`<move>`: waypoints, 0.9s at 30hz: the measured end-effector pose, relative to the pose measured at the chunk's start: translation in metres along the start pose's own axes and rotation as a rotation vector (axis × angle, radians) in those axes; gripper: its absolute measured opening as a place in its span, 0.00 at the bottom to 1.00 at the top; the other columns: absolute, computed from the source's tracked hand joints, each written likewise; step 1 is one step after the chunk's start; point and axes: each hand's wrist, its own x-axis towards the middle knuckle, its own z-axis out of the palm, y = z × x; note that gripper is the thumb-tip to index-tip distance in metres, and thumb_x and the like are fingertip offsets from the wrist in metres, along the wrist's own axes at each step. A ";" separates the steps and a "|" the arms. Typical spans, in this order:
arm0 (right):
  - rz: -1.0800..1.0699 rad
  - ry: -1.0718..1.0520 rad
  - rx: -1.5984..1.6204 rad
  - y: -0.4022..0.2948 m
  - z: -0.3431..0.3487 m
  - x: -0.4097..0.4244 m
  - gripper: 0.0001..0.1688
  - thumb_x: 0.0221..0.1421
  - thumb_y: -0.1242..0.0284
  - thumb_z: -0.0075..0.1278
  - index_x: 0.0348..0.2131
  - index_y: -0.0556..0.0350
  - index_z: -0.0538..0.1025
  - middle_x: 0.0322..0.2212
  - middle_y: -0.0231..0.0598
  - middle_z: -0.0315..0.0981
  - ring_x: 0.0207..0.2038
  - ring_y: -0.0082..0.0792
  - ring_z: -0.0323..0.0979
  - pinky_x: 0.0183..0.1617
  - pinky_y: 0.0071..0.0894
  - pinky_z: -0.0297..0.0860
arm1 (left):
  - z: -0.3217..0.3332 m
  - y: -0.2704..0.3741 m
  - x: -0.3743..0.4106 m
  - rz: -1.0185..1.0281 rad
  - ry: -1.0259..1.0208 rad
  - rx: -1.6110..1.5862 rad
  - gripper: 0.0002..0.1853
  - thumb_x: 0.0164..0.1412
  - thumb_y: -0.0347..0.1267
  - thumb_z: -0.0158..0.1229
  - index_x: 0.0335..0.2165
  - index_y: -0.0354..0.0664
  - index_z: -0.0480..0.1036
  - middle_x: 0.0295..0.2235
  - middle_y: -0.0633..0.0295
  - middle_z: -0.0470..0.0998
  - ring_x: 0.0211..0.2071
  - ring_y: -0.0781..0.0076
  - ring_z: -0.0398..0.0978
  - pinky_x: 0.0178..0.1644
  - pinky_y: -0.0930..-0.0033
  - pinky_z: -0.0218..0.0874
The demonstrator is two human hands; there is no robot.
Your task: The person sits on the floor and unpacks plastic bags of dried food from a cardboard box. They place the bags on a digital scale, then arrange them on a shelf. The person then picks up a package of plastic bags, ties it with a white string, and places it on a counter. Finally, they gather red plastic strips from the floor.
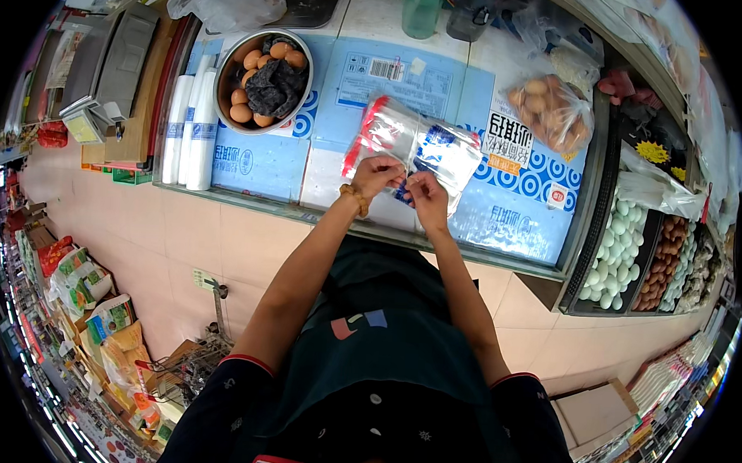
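Note:
A stack of clear plastic packaging bags [418, 146] with red and blue print lies on the counter, with what looks like a thin tie across it. Over its near edge my left hand [378, 175] has its fingertips pinched together. My right hand [427, 193] is close beside it, fingers curled and fingertips nearly meeting the left ones. Whatever small part they pinch is too fine to make out. A beaded bracelet [354, 200] is on my left wrist. Flattened blue cardboard [384, 77] covers the counter under the bags.
A steel bowl [218, 82] of brown eggs and dark crumpled material stands left, beside white plastic rolls [201, 131]. A bag of eggs [550, 112] lies right. Egg crates [588, 241] adjoin the counter's right end. A green container [421, 10] stands at the back.

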 end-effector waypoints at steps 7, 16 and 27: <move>-0.190 0.016 -0.592 -0.011 0.001 0.008 0.04 0.46 0.76 0.48 0.27 0.54 0.70 0.16 0.33 0.68 0.20 0.30 0.69 0.24 0.26 0.64 | -0.002 0.004 0.005 0.170 0.012 0.369 0.05 0.53 0.27 0.54 0.27 0.35 0.72 0.23 0.62 0.74 0.22 0.79 0.71 0.27 0.77 0.64; -0.469 -0.130 -0.382 -0.033 -0.012 0.046 0.10 0.45 0.81 0.43 0.32 0.55 0.70 0.28 0.38 0.69 0.26 0.35 0.70 0.30 0.28 0.65 | 0.002 0.015 0.004 0.784 0.134 0.984 0.03 0.46 0.23 0.51 0.25 0.38 0.69 0.26 0.54 0.71 0.30 0.54 0.69 0.33 0.62 0.62; 0.318 -1.039 -1.022 -0.089 0.006 0.134 0.11 0.44 0.76 0.47 0.32 0.47 0.73 0.21 0.30 0.71 0.17 0.17 0.64 0.16 0.17 0.55 | 0.009 0.003 0.002 0.905 0.300 0.918 0.06 0.49 0.23 0.49 0.29 0.38 0.71 0.29 0.56 0.73 0.30 0.55 0.71 0.33 0.64 0.64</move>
